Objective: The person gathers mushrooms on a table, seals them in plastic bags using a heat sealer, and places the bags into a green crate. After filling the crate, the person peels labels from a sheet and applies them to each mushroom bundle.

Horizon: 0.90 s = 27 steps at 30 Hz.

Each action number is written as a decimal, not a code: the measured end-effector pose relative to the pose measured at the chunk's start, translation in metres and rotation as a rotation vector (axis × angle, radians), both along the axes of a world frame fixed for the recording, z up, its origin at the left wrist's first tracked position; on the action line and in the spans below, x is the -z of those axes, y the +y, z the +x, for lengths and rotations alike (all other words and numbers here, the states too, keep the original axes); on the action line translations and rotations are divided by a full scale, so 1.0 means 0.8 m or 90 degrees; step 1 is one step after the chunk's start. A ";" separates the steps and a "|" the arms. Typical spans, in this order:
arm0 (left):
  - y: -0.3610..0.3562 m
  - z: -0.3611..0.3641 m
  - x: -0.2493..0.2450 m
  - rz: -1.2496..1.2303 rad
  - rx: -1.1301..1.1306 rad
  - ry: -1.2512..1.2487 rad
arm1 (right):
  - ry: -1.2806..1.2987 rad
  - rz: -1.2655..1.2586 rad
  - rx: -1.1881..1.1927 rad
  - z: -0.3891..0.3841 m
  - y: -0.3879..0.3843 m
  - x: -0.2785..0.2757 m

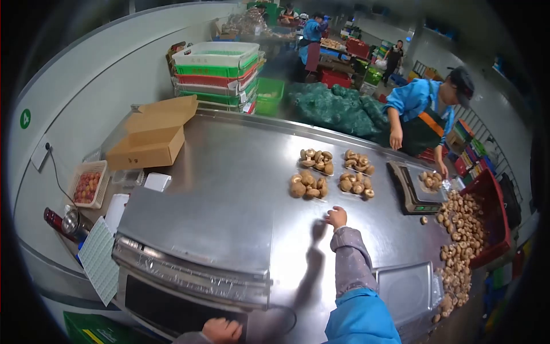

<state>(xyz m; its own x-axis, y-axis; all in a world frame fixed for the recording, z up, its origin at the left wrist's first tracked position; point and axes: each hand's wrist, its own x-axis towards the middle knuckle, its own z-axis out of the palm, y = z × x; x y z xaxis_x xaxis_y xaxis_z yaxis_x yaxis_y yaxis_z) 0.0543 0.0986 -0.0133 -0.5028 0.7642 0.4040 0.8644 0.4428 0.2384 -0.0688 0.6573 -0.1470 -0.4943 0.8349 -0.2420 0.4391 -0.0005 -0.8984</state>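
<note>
My right hand (337,218) reaches out over the steel table with nothing visible in it, its fingers slightly bent and apart. Just beyond it stand several small trays of brown mushrooms: one at near left (309,186), one at near right (356,186), one at far left (317,160) and one at far right (359,161). My left hand (222,330) is low at the bottom edge, in front of the film wrapping machine (195,281). Its fingers are loosely bent, and I see nothing in them.
Across the table a person in blue (421,103) has a hand by mushrooms on a scale (417,186). Loose mushrooms (458,246) spill from a red crate (492,218) at right. Empty trays (405,289) lie near my right arm. A cardboard box (152,143) stands at left.
</note>
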 end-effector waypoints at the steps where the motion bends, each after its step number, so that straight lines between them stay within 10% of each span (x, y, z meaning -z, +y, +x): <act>1: -0.002 -0.002 -0.006 -0.084 0.011 -0.098 | -0.030 0.178 -0.021 -0.025 0.067 0.100; 3: 0.007 -0.006 -0.036 -0.045 0.045 -0.186 | -0.037 0.000 0.061 -0.038 0.007 -0.030; 10: 0.008 -0.011 -0.040 0.044 0.069 -0.177 | -0.017 0.018 0.008 -0.033 -0.006 -0.021; 18: 0.002 -0.001 -0.026 -0.029 0.022 -0.098 | 0.003 -0.076 0.120 0.234 -0.180 -0.022; 24: 0.062 0.025 -0.084 0.057 0.380 -0.327 | -0.052 -0.141 0.213 0.421 -0.319 -0.075; 27: 0.138 0.040 -0.099 -0.151 0.466 -0.252 | -0.077 -0.087 0.218 0.480 -0.353 -0.055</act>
